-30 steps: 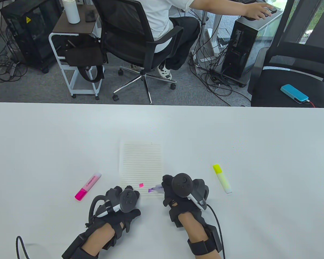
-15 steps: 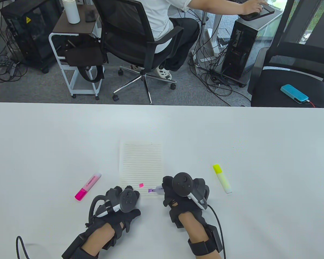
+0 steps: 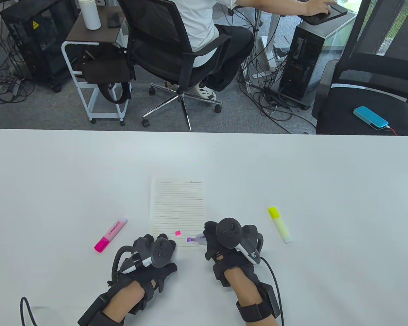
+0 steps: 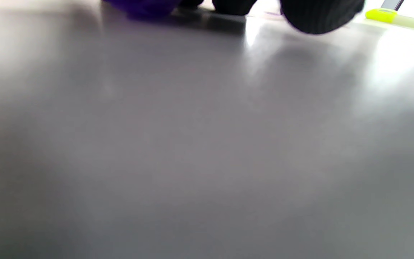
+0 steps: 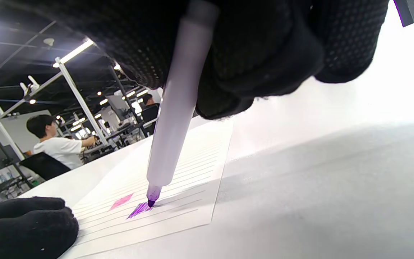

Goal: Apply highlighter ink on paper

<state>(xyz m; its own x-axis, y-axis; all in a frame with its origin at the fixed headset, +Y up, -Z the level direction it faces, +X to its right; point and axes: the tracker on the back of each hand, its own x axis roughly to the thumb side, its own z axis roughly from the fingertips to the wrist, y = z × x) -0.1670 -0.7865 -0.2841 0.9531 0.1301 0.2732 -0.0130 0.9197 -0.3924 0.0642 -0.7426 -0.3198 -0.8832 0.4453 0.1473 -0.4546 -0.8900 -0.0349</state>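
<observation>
A lined sheet of paper (image 3: 177,207) lies on the white table (image 3: 292,169). My right hand (image 3: 209,235) grips an uncapped purple highlighter (image 3: 200,238) near the sheet's lower right corner. In the right wrist view the purple highlighter (image 5: 173,118) slants down and its tip touches the paper (image 5: 192,162) at a purple mark (image 5: 138,209). A small pink mark (image 3: 178,233) sits just left of it. My left hand (image 3: 156,239) rests with curled fingers at the sheet's lower left corner. A blurred purple cap (image 4: 138,5) shows among its fingers (image 4: 318,14).
A capped pink highlighter (image 3: 111,234) lies left of the paper and a capped yellow highlighter (image 3: 280,225) lies to the right. Beyond the table's far edge a person sits on an office chair (image 3: 176,44), with a cart, computer towers and cables around.
</observation>
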